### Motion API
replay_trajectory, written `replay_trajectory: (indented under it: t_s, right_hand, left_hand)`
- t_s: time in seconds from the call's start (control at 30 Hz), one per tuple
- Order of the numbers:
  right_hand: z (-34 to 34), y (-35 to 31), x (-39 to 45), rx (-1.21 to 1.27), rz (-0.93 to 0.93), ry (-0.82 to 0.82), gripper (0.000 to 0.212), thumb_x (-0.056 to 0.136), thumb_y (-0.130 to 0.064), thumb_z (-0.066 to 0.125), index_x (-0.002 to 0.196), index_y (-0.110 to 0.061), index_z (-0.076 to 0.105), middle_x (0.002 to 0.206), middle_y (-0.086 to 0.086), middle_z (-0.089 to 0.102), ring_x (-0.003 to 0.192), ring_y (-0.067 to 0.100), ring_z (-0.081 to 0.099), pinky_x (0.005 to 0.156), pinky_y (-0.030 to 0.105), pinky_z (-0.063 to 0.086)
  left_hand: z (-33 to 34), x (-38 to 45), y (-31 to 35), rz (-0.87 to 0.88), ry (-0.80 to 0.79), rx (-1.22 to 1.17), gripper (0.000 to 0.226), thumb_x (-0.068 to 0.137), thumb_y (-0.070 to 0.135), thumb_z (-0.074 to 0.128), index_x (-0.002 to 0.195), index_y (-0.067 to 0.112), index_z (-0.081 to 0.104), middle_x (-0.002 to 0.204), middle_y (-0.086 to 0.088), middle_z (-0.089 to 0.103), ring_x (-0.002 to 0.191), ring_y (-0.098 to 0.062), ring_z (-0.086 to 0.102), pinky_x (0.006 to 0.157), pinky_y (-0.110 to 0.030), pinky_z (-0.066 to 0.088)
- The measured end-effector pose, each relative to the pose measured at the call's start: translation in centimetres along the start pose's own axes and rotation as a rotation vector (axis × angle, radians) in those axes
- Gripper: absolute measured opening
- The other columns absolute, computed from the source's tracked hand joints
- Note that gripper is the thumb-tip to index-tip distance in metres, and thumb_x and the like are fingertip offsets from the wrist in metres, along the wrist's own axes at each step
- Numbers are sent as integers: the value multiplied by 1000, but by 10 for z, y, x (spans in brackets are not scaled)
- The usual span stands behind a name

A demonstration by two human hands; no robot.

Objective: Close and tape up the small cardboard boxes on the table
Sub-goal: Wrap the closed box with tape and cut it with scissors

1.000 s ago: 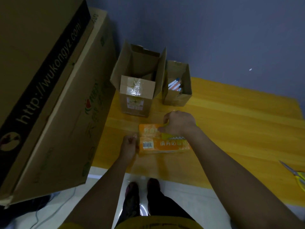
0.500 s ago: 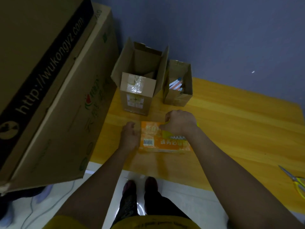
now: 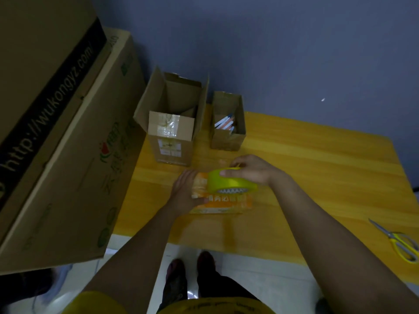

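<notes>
Standing at the near edge of the yellow wooden table (image 3: 306, 177), person's feet (image 3: 188, 277) on the pale floor below. Left hand (image 3: 187, 192) lies flat, fingers straight, pressing the left end of the small orange box (image 3: 223, 203). Box lies flat near the table's front-left, long axis running left-right, printed side facing up and toward the camera. Right hand (image 3: 250, 169) grips a yellow tape dispenser (image 3: 229, 181) from above, fingers curled over the roll, serrated cutter edge facing the camera, dispenser sitting on top of the box. Yellow-handled scissors (image 3: 399, 243) lie well apart at the right edge, blades pointing up-left. Farther back, an open cardboard box (image 3: 174, 137) stands upright, flaps up, clear tape on its front flap. Just right of it, a smaller open box (image 3: 227, 122) holds pens. Big stacked cartons (image 3: 56, 132) fill the left side, one printed with a web address. Blue-grey wall (image 3: 272, 53) behind.
</notes>
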State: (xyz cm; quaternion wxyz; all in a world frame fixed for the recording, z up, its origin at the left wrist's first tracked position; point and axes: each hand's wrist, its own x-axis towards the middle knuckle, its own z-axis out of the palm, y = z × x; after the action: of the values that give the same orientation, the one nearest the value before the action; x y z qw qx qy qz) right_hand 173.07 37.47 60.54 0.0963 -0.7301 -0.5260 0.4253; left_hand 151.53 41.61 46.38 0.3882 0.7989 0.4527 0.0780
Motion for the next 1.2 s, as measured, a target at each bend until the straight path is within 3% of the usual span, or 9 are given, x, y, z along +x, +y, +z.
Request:
replay_trajectory:
  t_s: [0.1,0.2,0.23,0.3,0.4,0.67,0.93,1.07,1.2]
  right_hand:
    - [11,23,-10,269,10,15,60,59,-71,70,93,-22,63,96,-14,55,97,3,51,77,23,38]
    - [12,21,-7,105,-12,263,50,65,-69,73,56,-31,41,51,-18,36,58,-1,41,54,24,31]
    - [5,21,-9,-75,-8,339,53,64,-75,68,54,-32,39,50,-14,35,57,4,41,52,26,28]
    - [-15,34,-14,-445,42,388,61,63,-86,53,68,-26,60,68,-5,58,77,20,56,63,30,33]
    - [-33,68,-25,-657,228,318,86,64,-91,43,97,-17,72,94,3,69,99,26,59,87,39,34]
    - [-21,102,-8,-588,356,252,95,61,-94,40,104,-16,73,87,2,69,87,21,60,95,44,31]
    - [-12,120,13,-609,363,170,76,59,-96,38,51,-21,49,54,-1,52,62,15,52,93,46,32]
    - [-1,132,21,-581,362,174,74,62,-94,40,49,-21,46,51,-2,48,59,15,51,93,46,31]
    - [10,143,27,-511,362,188,78,61,-94,40,63,-20,62,56,-2,53,61,14,50,89,46,30]
  left_hand:
    - [1,2,1,-17,37,-14,103,71,44,81,150,12,22,157,-7,18,147,-22,9,115,-34,10]
    - [-1,4,1,-52,18,43,103,72,49,78,151,17,20,158,-4,16,147,-20,9,116,-39,8]
    - [-2,4,0,-77,3,61,103,73,52,76,151,20,18,159,-2,14,147,-19,7,116,-43,5]
    - [-3,4,-1,-106,-19,75,102,73,56,74,152,24,16,160,2,10,147,-17,4,116,-49,-2]
    - [-3,3,0,-113,-32,88,103,73,58,72,152,26,15,160,5,8,147,-16,2,114,-50,-7]
    - [-5,4,-1,-76,-50,105,109,69,65,72,152,27,12,161,7,6,148,-12,-1,114,-48,-10]
    - [-4,4,0,-75,-54,107,110,70,64,71,153,26,11,161,8,4,147,-12,-3,115,-48,-8]
    - [-5,3,1,-82,-80,100,114,65,70,67,153,25,10,161,7,2,148,-12,-5,115,-49,-9]
    - [-5,2,5,-100,-110,117,116,60,73,54,153,24,5,161,7,-3,147,-12,-10,114,-48,-11]
